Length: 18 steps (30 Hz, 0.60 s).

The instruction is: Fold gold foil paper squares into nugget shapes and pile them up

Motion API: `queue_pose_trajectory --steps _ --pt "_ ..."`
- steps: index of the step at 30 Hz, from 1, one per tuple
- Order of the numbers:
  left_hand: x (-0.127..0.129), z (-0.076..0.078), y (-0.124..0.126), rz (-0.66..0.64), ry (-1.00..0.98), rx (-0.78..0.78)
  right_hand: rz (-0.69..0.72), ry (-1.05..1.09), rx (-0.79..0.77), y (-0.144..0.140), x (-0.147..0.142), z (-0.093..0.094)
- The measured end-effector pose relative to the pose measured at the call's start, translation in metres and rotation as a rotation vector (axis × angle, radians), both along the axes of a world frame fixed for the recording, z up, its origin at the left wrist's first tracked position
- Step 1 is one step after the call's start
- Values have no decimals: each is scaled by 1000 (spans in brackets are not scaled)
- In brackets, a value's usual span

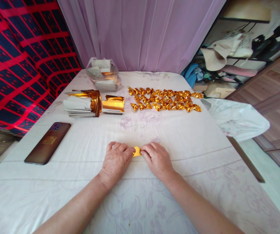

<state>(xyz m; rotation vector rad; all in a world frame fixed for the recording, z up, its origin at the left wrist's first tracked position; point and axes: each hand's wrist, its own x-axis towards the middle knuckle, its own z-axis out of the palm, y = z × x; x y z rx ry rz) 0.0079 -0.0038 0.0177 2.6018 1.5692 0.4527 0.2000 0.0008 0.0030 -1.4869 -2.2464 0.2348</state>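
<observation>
Purple curtain (pixel 140 35) hangs behind the pale flowered tablecloth (pixel 140 204) where I work. Between my left hand (pixel 117 160) and my right hand (pixel 157 159) is a small gold paper piece (pixel 137 151), low at the tablecloth; whether it rests there I cannot tell. My left hand pinches its left end and my right hand nips its right edge, so only the middle shows. As I judge it, a crease wants pressing: keep both pinches even, hold the ends level, and squeeze firmly without tearing the thin foil. Farther off, to the right, folded gold pieces (pixel 168 97) sit in rough rows. To the left, a small stack of gold sheets (pixel 113 103) lies just beside a thicker curled bundle (pixel 81 107), with a clear bag (pixel 103 76) behind; a phone (pixel 48 143) lies nearer me.
</observation>
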Motion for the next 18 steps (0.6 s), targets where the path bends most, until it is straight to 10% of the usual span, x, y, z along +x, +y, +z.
queue_pose_trajectory --steps 18 --pt "-4 -6 1 -24 -33 30 -36 80 -80 1 -2 3"
